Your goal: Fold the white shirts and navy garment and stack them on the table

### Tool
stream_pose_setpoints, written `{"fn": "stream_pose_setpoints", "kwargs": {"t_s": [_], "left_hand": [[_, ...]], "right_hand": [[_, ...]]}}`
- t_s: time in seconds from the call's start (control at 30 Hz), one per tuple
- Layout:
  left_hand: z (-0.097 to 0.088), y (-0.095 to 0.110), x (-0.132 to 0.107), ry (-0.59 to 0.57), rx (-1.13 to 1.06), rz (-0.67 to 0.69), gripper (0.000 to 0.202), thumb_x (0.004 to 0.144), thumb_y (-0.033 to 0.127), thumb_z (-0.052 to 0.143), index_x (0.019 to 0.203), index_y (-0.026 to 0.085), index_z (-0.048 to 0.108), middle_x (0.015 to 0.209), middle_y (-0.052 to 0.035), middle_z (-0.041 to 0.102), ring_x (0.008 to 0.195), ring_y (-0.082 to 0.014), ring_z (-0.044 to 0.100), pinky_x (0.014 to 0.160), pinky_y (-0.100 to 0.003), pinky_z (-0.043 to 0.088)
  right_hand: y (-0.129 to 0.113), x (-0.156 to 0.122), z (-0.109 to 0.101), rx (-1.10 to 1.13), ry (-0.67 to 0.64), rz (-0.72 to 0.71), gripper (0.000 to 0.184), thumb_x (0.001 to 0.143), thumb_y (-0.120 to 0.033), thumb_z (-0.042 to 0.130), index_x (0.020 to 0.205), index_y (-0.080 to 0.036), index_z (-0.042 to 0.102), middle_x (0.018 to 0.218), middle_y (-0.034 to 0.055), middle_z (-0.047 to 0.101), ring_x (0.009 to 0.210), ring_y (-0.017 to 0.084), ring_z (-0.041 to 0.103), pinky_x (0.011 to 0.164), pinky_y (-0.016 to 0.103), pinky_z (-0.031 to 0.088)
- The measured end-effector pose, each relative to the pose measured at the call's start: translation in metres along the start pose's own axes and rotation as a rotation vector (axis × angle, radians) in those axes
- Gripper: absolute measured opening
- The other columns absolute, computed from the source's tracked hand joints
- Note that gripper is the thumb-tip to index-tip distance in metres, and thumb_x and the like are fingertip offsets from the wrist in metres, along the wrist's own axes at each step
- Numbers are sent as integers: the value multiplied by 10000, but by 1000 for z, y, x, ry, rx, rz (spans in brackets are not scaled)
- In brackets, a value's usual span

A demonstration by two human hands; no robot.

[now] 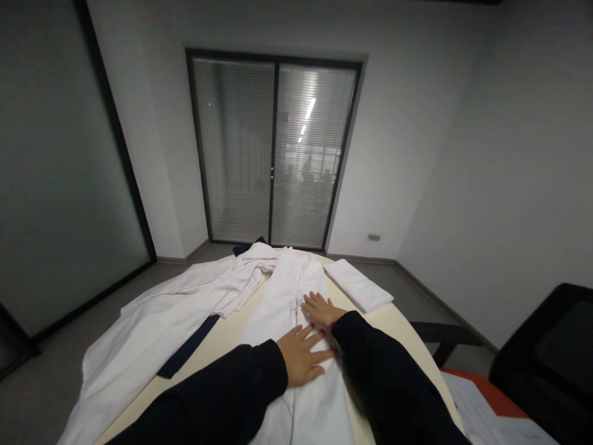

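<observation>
Two bare hands lie flat and unclenched, palms down, on a long white cloth garment
The left hand rests nearer the person, fingers spread toward the right edge of the rounded cream tabletop, its fingertips close by the right wrist; the right hand lies a little farther out, its fingers angled toward the far edge and leftward, both forearms in black sleeves. The garment runs lengthwise down the middle to the far edge, between a folded white cloth rectangle by the right edge and a rumpled white fabric garment spilling over the left edge
</observation>
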State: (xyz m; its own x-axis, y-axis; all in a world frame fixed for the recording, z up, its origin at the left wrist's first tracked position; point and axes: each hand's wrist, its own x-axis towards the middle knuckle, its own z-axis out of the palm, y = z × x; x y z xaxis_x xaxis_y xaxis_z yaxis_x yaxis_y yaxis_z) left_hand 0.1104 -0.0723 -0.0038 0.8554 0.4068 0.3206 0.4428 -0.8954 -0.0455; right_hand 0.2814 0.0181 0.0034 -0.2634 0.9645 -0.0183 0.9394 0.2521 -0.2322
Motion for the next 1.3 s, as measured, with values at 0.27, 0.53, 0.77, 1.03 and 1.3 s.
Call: {"fn": "stream_pose_setpoints", "kwargs": {"t_s": [0.27,0.53,0.77,1.03,1.3], "left_hand": [[-40,10,-17,-189,-259,235,590,696,170,580,1271,304,589,1407,-8,513,1269,-270,496,1049,-391,424],[-54,3,-58,-161,-313,234,496,743,153,589,1195,355,617,1366,17,540,1235,-261,501,972,-432,467],[-42,13,-60,-3,-361,344,327,895,410,561,1207,314,567,1246,-23,615,1111,-205,571,914,-324,467],[-50,16,-62,105,-452,347,199,786,185,547,973,253,553,1078,27,703,1027,-167,599,997,-391,363],[-60,19,-64,-98,-292,399,214,696,290,645,863,241,522,986,48,660,835,-144,597,629,-290,418]], "right_hand": [[18,-20,9,230,80,-77,531,956,-460,332,1417,-224,450,1544,59,323,1457,225,181,1178,492,49],[35,-32,25,270,204,-161,513,919,-499,429,1306,-201,586,1465,103,451,1408,316,297,1139,563,215],[39,-32,31,222,236,-188,510,939,-483,399,1294,-178,601,1445,120,473,1407,314,304,1135,540,280],[41,-30,33,235,333,-199,499,969,-460,328,1240,-177,637,1411,113,512,1391,271,344,1146,493,295],[44,-28,25,-6,460,75,426,880,-372,522,1251,-186,616,1352,143,553,1301,327,440,1072,518,354]]}}
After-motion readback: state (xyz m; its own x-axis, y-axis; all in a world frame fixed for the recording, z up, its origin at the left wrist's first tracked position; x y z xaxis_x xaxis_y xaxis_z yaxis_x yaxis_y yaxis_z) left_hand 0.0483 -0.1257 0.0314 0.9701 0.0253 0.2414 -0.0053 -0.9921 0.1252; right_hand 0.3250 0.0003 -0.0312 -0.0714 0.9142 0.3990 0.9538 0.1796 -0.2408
